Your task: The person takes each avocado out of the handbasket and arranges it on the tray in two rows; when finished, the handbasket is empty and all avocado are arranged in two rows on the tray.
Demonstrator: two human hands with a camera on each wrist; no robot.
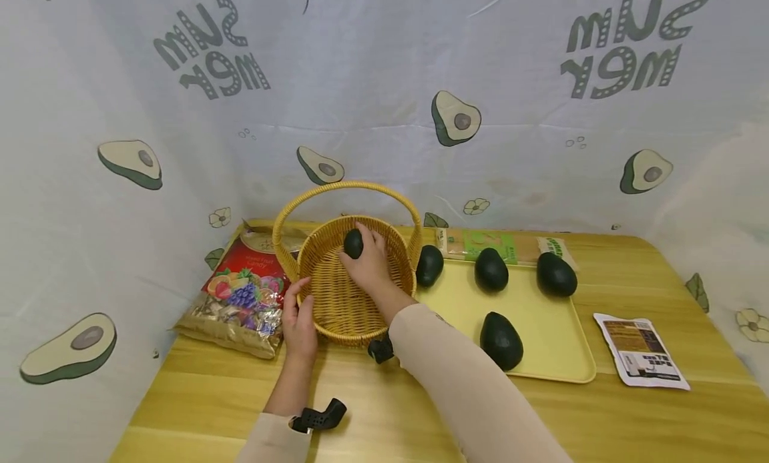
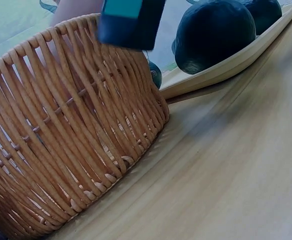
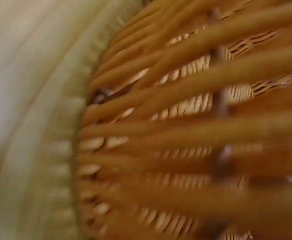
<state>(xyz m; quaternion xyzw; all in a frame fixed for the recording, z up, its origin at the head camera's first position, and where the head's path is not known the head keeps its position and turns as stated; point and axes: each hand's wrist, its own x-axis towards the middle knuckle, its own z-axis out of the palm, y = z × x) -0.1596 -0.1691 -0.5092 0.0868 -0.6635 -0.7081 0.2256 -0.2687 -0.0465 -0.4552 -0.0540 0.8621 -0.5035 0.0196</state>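
Observation:
A yellow wicker basket (image 1: 342,303) with a tall arched handle (image 1: 345,185) stands on the table. My right hand (image 1: 369,263) reaches inside it and holds a dark green avocado (image 1: 353,243) near the back wall, fingers and thumb round the fruit. At the basket's left side, my left hand (image 1: 299,329) grips the rim, thumb towards the inside. The left wrist view shows the basket's woven outer wall (image 2: 70,125) close up. In the right wrist view the weave (image 3: 196,150) fills most of the picture, and the right hand is hidden there.
Right of the basket lies a pale yellow tray (image 1: 547,356) with several avocados, one (image 1: 501,341) near its front edge. A red and gold candy bag (image 1: 252,283) leans at the left. Flat packets (image 1: 480,245) lie behind the tray; a white-edged pouch (image 1: 641,351) lies right.

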